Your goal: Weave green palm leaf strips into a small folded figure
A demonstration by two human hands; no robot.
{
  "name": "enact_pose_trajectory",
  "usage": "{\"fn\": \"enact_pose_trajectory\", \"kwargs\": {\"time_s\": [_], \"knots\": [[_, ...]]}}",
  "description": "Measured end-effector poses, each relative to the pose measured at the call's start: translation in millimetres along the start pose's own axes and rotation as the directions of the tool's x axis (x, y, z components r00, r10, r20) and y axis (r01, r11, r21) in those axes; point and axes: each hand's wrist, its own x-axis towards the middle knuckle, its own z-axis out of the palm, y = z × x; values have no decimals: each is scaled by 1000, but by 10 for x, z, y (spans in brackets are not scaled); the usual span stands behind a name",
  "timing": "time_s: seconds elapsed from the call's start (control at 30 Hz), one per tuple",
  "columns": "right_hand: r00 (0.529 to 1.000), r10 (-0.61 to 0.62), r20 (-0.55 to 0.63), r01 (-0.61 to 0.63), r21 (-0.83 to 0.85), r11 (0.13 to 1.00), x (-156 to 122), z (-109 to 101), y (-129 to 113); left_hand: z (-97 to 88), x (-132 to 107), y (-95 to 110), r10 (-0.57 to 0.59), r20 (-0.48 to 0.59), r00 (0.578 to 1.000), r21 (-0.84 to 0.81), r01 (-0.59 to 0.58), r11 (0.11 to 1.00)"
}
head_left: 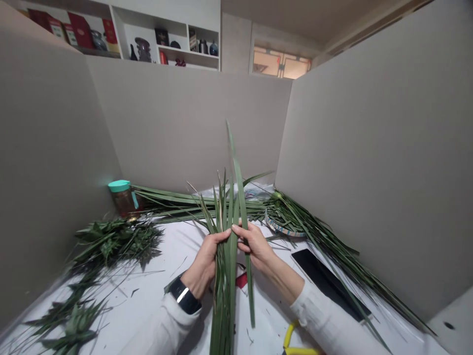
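Note:
A bundle of long green leaf strips (223, 305) stands upright in front of me, its lower end running off the bottom edge of the view. My left hand (210, 251) is closed around this bundle, thumb pressed on its front. Close beside it, my right hand (254, 241) pinches a single long leaf strip (239, 182) that rises above the bundle and hangs down past my fingers. Both thumbs nearly meet at the bundle's right side. Behind my right hand, a small red object (241, 280) lies on the white table.
Woven leaf pieces (118, 241) pile up at left near a jug with a turquoise lid (120, 186). More leaf strips (318, 222) lie along the back and right over a round basket (286, 230). A black tablet-like slab (328, 283) and a yellow-handled tool (291, 340) lie at right. Grey partitions (192, 123) enclose the table.

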Motion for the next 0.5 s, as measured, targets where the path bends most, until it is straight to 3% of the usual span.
{"fn": "enact_pose_trajectory", "kwargs": {"time_s": [0.23, 0.5], "knots": [[999, 45, 20, -42, -123, 992, 120, 94, 6, 39, -31, 81, 97, -93, 991, -72, -103, 992], [991, -100, -84, 84, -174, 981, -10, 241, 22, 101, -67, 104, 127, -161, 979, -80, -141, 987]]}}
